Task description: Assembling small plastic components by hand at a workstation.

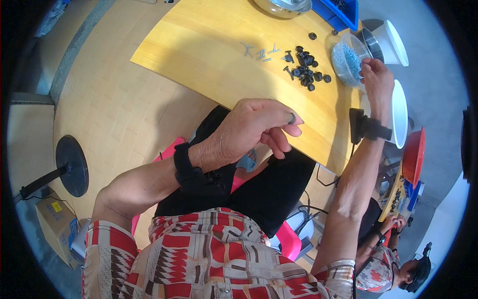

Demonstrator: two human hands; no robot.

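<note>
My left hand (261, 127) is held above the near edge of the table, its fingers curled and the thumb against the forefinger. A small dark grey spot shows at its fingertips; whether it is a held piece I cannot make out. My right hand (377, 77) is at the near right rim of a clear bowl (340, 74) with many small bluish screw-like pieces (350, 60) inside. Its fingertips are pinched together, and what they hold is hidden. Left of that bowl lies a loose pile of black round knobs (304, 72), some with stems. Several thin silvery pins (262, 55) lie farther left.
The yellow wooden table (199, 55) carries a metal bowl (284, 8) and a blue bin (338, 15) at its far side. White tubs (398, 114) and a red basin (414, 157) stand to the right. Another person (381, 269) works at lower right. Cables (311, 207) hang below the table.
</note>
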